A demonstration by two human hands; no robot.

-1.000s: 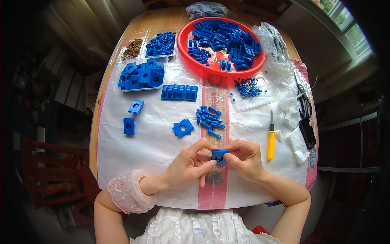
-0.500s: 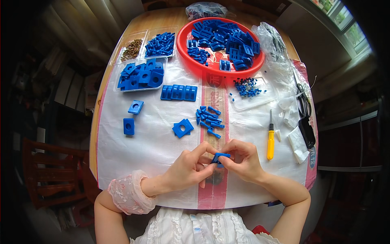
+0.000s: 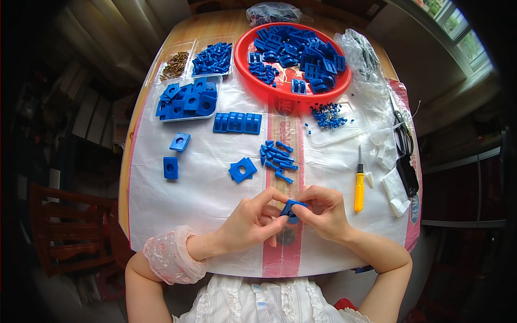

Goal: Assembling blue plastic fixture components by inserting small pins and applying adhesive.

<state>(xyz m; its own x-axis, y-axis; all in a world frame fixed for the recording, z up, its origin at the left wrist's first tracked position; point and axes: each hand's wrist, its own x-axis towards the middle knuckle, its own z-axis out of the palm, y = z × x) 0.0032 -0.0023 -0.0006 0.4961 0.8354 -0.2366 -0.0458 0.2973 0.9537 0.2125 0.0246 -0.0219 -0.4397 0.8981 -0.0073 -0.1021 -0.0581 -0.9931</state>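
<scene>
Between both hands, near the front of the table, is a small blue plastic part (image 3: pixel 291 210), partly hidden by the fingers. My left hand (image 3: pixel 257 217) pinches its left side with thumb and forefinger. From the other side, my right hand (image 3: pixel 322 212) grips it, the thumb lying across its face. Just beyond the hands lie loose blue pegs (image 3: pixel 278 160) in a small heap. Left of those are stacked blue square plates (image 3: pixel 242 170) with a round hole. Two more blue pieces lie farther left, a tilted one (image 3: pixel 180 142) and an upright one (image 3: pixel 170 168).
A red basin (image 3: pixel 240 70) of blue parts stands at the back. Clear boxes hold square plates (image 3: pixel 188 101), small blue pieces (image 3: pixel 212 58) and brown screws (image 3: pixel 175 65). Joined blue blocks (image 3: pixel 237 123), tiny beads (image 3: pixel 328 116), a yellow screwdriver (image 3: pixel 359 191) and black scissors (image 3: pixel 406 161) lie around.
The blue part has tilted slightly between my fingers, showing more of its face. My right hand has shifted a little; the left has barely moved.
</scene>
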